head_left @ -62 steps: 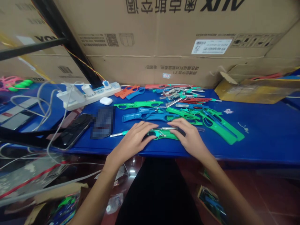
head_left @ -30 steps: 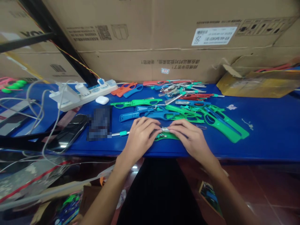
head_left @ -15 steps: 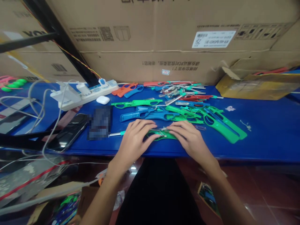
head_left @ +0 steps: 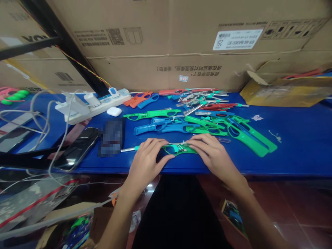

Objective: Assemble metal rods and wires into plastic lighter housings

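Observation:
A green plastic handle shell (head_left: 178, 149) lies flat near the front edge of the blue table (head_left: 298, 152), with thin wires and a small metal part on it. My left hand (head_left: 145, 162) rests on its left end, fingers curled and pressing down. My right hand (head_left: 212, 154) covers its right end, fingertips pinching at the metal part in the middle. A screwdriver with a teal collar (head_left: 129, 149) sticks out to the left under my left hand.
Behind my hands lies a pile of green, blue and red handle shells (head_left: 202, 121). A white power strip (head_left: 95, 102), an earbud case (head_left: 114, 111) and a black phone (head_left: 77, 147) sit to the left. Cardboard boxes (head_left: 181, 41) wall the back.
My left hand has slid a little left and back along the shell, uncovering more of its green loop. My right hand stays on the right end.

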A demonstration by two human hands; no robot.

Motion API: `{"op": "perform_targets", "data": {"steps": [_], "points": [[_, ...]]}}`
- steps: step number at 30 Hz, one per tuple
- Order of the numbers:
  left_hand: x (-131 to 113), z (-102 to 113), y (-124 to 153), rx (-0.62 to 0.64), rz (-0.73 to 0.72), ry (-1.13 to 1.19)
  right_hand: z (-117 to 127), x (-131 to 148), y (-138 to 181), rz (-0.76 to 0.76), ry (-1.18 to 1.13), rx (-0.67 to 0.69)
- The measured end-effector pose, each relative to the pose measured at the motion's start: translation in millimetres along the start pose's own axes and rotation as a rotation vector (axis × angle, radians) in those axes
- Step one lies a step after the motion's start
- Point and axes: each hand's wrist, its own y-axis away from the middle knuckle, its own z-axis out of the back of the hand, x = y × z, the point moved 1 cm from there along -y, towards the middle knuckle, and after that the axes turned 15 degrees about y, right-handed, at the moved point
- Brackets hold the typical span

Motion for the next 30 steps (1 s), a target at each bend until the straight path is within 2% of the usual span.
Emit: {"op": "perform_targets", "data": {"steps": [6,9,16,23,30], "points": [[-2.0,1.1,0.8,-0.067,-0.054,-0.089,1.0,-1.4,-0.7,0.013,-0.017,-0.012],[-1.0,0.3,0.1,-0.057,-0.043,-0.065,0.7,-2.6,-0.7,0.024,-0.015,0.005],[1.1,-0.2,-1.4,-0.018,-0.027,0.0,5.1,-10.1,-4.2,0.042,-0.049,0.112],[0.7,0.1,-1.9,-0.013,-0.037,-0.026,13.1,-16.5,-6.1,0.123,-0.029,0.195],[-0.4,0.1,-1.8,0.001,-0.041,-0.032,10.4,-16.7,1.3,0.123,-0.033,0.151]]}}
